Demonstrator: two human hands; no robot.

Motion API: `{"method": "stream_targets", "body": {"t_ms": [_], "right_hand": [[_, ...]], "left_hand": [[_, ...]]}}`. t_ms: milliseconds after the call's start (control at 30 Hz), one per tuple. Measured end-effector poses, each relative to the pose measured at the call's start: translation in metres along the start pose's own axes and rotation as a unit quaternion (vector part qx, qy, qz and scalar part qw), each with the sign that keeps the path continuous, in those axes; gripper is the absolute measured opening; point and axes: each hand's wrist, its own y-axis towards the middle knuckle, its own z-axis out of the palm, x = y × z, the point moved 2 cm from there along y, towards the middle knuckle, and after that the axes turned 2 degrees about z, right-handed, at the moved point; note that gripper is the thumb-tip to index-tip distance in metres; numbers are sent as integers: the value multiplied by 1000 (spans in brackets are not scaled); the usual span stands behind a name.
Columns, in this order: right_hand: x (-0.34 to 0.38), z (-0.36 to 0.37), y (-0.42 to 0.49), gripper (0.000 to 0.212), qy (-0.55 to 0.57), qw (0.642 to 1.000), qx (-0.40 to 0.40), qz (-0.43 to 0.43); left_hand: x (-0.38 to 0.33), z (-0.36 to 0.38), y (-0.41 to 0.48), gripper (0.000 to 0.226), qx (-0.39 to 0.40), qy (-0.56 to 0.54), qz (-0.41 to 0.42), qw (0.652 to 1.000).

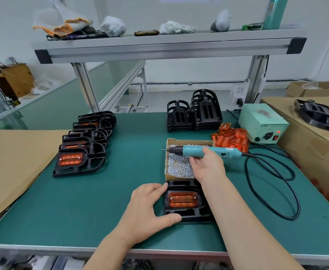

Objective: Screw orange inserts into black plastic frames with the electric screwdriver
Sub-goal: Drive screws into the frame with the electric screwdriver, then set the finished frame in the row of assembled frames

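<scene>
Screwdriver (193, 151) in R hand (208, 166), frame (188, 213) against L hand (146, 207)

frame (189, 212): smooth black plastic | insert (182, 199): translucent orange plastic | bench mat (136, 152): matt green, probably rubber
</scene>
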Motion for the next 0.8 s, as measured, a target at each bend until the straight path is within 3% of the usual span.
{"method": "stream_targets", "body": {"t_ms": [333,433,500,567,667,733,800], "right_hand": [[23,-26,-43,36,-61,997,42,-20],[31,-40,-50,15,-146,986,57,-56],[35,-53,-50,22,-239,964,43,-110],[42,-66,-48,24,-335,920,10,-203],[56,-83,-47,9,-515,777,-50,-359],[64,-92,-47,9,-620,693,-62,-362],[65,-98,-45,24,-681,662,-50,-308]], "left_hand": [[1,0,-1,101,5,0,-7,1000],[0,0,-2,101,5,-3,-10,1000],[-1,0,-2,100,5,-5,-11,1000],[-1,0,-1,99,5,-8,-10,1000],[-1,-1,-1,99,8,-7,-9,1000],[-2,-1,-2,99,6,-7,-6,1000],[-3,-1,-2,98,3,-8,-3,1000]]}}
